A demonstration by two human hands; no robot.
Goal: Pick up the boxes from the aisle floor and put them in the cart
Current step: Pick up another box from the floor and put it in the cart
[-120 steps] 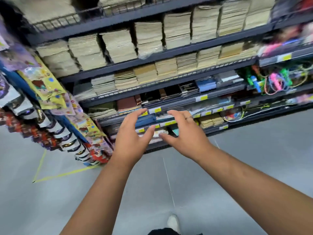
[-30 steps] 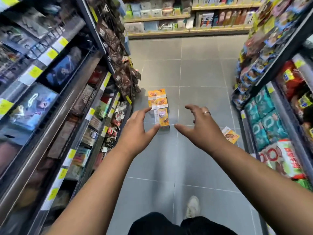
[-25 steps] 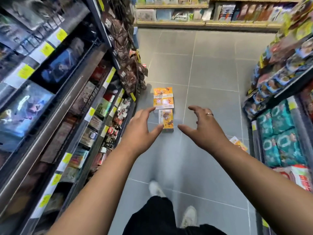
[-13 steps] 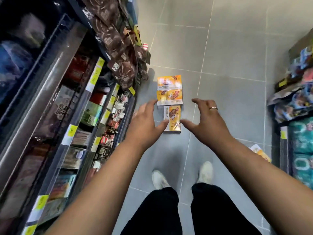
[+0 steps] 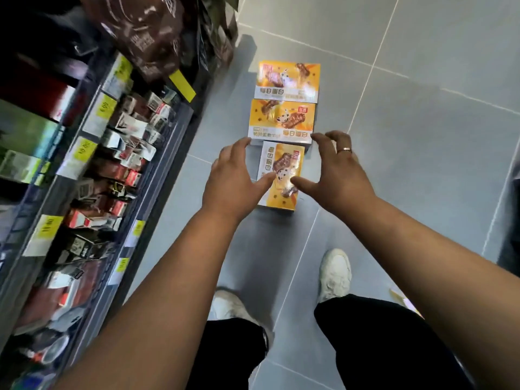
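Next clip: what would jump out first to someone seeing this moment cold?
Three orange-yellow boxes lie in a row on the grey tile floor, beside the shelf with yellow price tags on the left. The left hand and right hand reach, fingers spread, either side of the nearest box; neither grips it yet.

The near box (image 5: 284, 161), middle box (image 5: 281, 122) and far box (image 5: 287, 80) look like printed card with a glossy coat, and the far box shows pale glare. The floor (image 5: 422, 136) is grey tile, smooth and mostly matt, with thin pale grout lines. The shelf (image 5: 168, 142) edge looks like grey painted metal and carries matt paper price labels (image 5: 90, 149). The brown bags (image 5: 149, 32) are shiny, crinkled film. The trousers (image 5: 380, 333) are matt black cloth. The white shoe (image 5: 334, 271) looks soft and creased. The ring (image 5: 345, 150) on the right hand (image 5: 337, 173) is polished metal.
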